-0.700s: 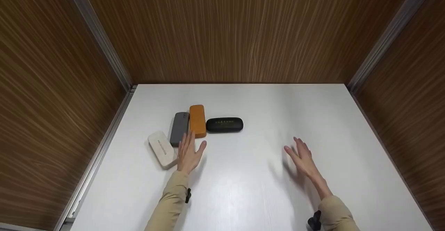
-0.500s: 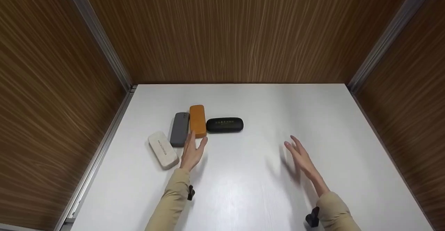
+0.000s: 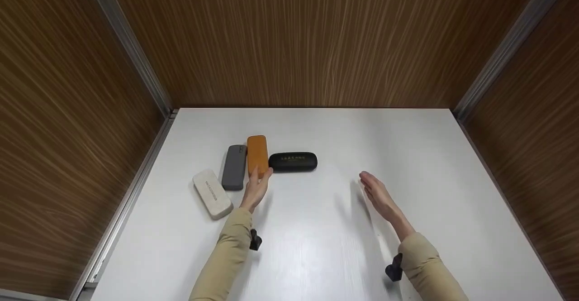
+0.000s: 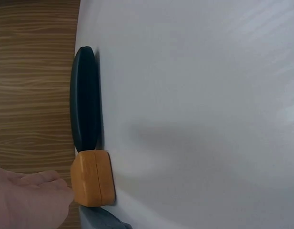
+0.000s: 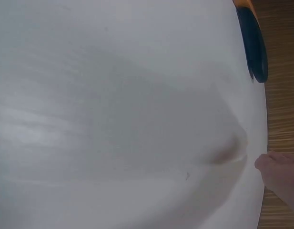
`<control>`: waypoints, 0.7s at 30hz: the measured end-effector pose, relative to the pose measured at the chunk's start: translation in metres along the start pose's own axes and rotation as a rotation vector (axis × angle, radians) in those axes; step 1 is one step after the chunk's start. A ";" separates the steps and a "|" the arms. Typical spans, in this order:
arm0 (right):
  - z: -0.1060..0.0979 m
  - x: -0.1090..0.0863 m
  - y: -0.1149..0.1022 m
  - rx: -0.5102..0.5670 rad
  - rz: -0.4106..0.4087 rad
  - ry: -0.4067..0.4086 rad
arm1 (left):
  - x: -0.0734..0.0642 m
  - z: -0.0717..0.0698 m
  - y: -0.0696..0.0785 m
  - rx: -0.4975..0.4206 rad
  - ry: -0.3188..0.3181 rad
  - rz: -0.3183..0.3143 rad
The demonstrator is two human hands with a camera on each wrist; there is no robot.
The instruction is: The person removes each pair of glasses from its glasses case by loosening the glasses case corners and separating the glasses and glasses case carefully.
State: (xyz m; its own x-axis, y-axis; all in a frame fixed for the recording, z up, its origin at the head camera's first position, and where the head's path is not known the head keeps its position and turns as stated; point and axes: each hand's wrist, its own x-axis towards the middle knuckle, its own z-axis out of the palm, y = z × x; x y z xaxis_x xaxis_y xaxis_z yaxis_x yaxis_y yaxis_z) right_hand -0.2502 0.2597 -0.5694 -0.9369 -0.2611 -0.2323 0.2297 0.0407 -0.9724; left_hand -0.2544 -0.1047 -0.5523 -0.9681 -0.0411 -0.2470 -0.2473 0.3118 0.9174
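My left hand (image 3: 256,191) reaches over the near end of an orange glasses case (image 3: 257,152), its fingers extended and the thumb apart at the case's right side. In the left wrist view, that hand (image 4: 35,200) overlaps the near end of the case. A black glasses case (image 3: 293,162) with gold lettering lies crosswise, right against the orange one. On the other side a grey glasses case (image 3: 234,167) lies alongside. Farther left is a cream glasses case (image 3: 212,194), set at a slant. My right hand (image 3: 379,197) hovers at the right with straight fingers, holding nothing.
All the cases lie on a white table (image 3: 316,246). Wood-grain panels (image 3: 307,43) enclose it at the back and both sides, with metal strips (image 3: 131,43) in the corners. A small black device (image 3: 255,240) is strapped at the left cuff.
My left hand has moved forward and slightly right, to the near end of the orange case. The right hand has shifted left and forward, its thumb now drawn in to the fingers.
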 end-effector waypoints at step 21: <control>0.039 0.052 -0.010 0.145 0.059 -0.066 | 0.034 0.010 0.013 -0.187 0.006 -0.074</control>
State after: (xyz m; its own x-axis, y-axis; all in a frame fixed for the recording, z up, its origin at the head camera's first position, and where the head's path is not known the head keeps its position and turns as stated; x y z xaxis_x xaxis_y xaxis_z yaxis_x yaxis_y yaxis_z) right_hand -0.2908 0.2082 -0.5709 -0.9026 -0.3250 -0.2825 0.3241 -0.0809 -0.9426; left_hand -0.2904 -0.0931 -0.5522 -0.9472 -0.0633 -0.3144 -0.3201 0.1262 0.9389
